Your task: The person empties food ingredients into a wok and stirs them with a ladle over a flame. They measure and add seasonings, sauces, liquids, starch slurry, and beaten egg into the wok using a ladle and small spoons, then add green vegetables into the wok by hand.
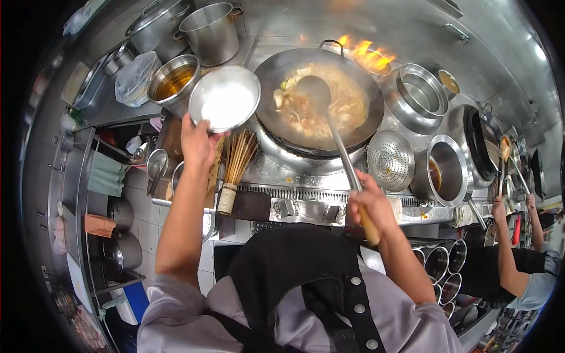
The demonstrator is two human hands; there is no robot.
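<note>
1. While one right hand [372,203] curls its fingers closed around the handle of one long ladle [338,134], the ladle's single scoop rests far from the hand, in the food.
2. Slightly farther, on the left, one left hand [199,143] pinches one bowl [224,97] between thumb and fingers at its near edge; the inside glares white, so its contents cannot be told.
3. Right of the left hand, one bundled stick brush [236,170] leans by the stove edge.
4. On the right stand one perforated strainer [390,160] and, just beside it, one deep pot [456,176] with brown liquid.
5. In the middle sits one large wok [371,130], right of the bowl, holding one steaming mass of pale food [300,115] in broth.
6. Beyond the bowl, left, is one pot of amber liquid [181,106], with one plastic bag [136,79] to its left.
7. Farthest, two tall pots [210,42] stand left, and one patch of flame [372,57] burns behind the wok's right side.
</note>
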